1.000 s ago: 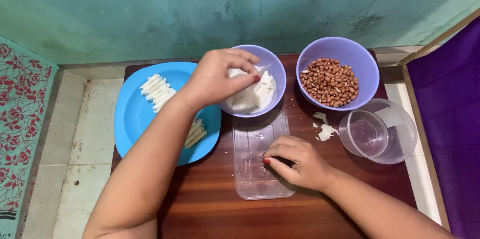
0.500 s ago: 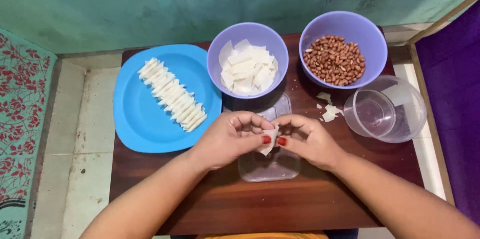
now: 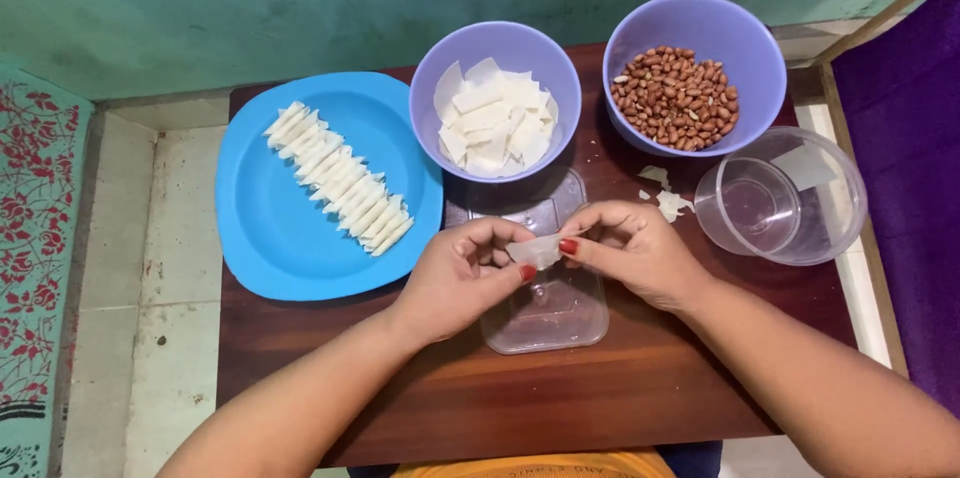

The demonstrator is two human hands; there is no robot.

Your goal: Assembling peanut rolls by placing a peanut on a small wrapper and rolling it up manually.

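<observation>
Both hands meet over a clear plastic lid (image 3: 545, 313) lying flat on the dark wooden tabletop (image 3: 560, 403). Left hand (image 3: 462, 273) and right hand (image 3: 632, 250) each pinch one small white wrapper piece (image 3: 536, 252) between thumb and fingertips, held just above the lid. Behind them, a purple bowl (image 3: 495, 46) holds a heap of white wrapper pieces; a second purple bowl (image 3: 690, 23) to its right holds peanuts (image 3: 675, 98). A clear plastic tub (image 3: 785, 200) stands right of the hands, near a few white scraps (image 3: 668, 200) on the tabletop. A blue plate (image 3: 280, 238) on the left carries a diagonal row of folded white rolls (image 3: 338, 178).
</observation>
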